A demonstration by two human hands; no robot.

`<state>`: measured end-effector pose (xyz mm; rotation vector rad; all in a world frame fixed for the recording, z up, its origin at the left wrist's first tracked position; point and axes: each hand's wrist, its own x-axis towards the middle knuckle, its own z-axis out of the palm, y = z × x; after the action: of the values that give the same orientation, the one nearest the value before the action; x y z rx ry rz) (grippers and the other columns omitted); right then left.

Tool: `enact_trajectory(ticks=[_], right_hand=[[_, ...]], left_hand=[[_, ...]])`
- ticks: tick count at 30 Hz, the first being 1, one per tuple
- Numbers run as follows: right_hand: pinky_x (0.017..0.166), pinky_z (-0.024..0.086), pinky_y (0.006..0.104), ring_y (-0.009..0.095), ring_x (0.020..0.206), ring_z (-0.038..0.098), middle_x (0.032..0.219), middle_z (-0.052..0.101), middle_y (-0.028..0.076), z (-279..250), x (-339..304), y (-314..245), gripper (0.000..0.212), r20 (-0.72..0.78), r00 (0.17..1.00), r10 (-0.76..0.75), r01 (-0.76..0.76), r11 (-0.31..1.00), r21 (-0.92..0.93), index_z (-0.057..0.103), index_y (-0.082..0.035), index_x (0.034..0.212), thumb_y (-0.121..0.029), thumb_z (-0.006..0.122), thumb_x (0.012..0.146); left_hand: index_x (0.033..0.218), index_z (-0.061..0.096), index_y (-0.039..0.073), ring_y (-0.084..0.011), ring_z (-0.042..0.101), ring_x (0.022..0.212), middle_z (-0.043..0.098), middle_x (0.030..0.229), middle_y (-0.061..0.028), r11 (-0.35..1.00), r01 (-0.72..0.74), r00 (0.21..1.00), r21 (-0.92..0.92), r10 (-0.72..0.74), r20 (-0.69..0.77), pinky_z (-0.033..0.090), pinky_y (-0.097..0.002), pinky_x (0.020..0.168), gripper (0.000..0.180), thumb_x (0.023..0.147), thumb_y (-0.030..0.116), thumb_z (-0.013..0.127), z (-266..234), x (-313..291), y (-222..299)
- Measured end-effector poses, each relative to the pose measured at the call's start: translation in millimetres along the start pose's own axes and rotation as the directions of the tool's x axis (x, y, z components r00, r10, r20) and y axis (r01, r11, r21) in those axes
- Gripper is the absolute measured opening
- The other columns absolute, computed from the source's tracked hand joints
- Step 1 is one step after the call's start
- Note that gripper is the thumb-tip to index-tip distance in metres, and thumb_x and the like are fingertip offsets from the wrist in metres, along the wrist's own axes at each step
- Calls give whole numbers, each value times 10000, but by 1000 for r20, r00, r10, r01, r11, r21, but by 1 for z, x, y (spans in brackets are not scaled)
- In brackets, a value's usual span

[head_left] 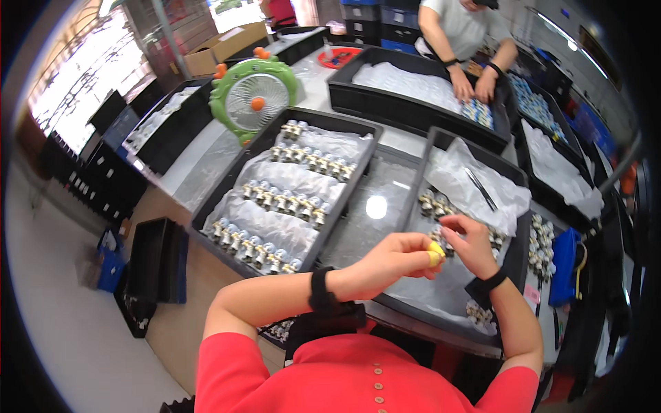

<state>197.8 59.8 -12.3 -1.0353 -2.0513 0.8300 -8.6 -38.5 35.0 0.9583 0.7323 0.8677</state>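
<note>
My left hand [401, 259] wears yellow covers on its thumb and index fingertips, which are pinched together. Facing it, my right hand [474, 246] has its fingers bent and drawn close to the left fingertips. Whatever small piece is between the hands is too small and covered to make out. Both hands are over a black tray [413, 189] lined with white plastic sheet. Small white-and-dark figurines [435, 204] lie in that tray, partly hidden by my hands. Dark tweezers [480, 188] rest on the crumpled sheet [454, 165] beyond my right hand.
Left of my hands, another black tray [375, 148] holds rows of similar figurines [289, 199]. A green fan [256, 103] stands behind it. Across the table, a co-worker's hands [475, 88] reach into a long black tray [344, 96]. A blue bin [564, 268] sits at right.
</note>
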Motion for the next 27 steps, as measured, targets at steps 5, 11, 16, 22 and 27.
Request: enact_trajectory(ticks=[5,11,16,22,27], right_hand=[[659,502,293,169,710,649,792,680,109,3,-8,11,166,7,999,35,-35,998,-47,664,12,931,-76,655,789],[685,512,290,176,738,658,819,686,117,14,-7,16,170,87,995,38,-37,999,-21,656,30,930,-53,632,783],[674,513,279,163,725,656,824,686,113,11,-7,18,167,79,995,67,-65,998,-23,650,38,935,-44,629,790],[654,515,283,161,699,657,795,684,111,18,-6,25,159,121,989,90,-88,996,-22,656,33,926,-51,633,792],[645,521,285,170,688,665,777,687,115,16,-7,31,165,126,986,107,-105,994,-25,660,34,924,-57,637,789]], left_hand=[[982,613,83,-66,581,807,630,903,6,999,30,999,-38,-28,39,443,-216,739,197,884,254,599,-7,29,-25],[1002,589,117,-47,577,789,608,926,40,994,15,997,-104,-7,79,446,-205,729,190,888,268,613,-24,32,-39],[1025,585,119,-52,577,805,601,945,43,992,34,987,-125,-14,160,450,-211,749,197,884,254,610,-26,32,-38],[1037,582,105,-55,574,806,589,947,39,993,25,983,-119,-3,182,452,-213,745,207,878,234,610,-27,29,-37],[1041,582,99,-56,575,805,588,948,35,990,63,980,-128,-37,195,455,-211,742,209,879,228,609,-29,34,-38]])
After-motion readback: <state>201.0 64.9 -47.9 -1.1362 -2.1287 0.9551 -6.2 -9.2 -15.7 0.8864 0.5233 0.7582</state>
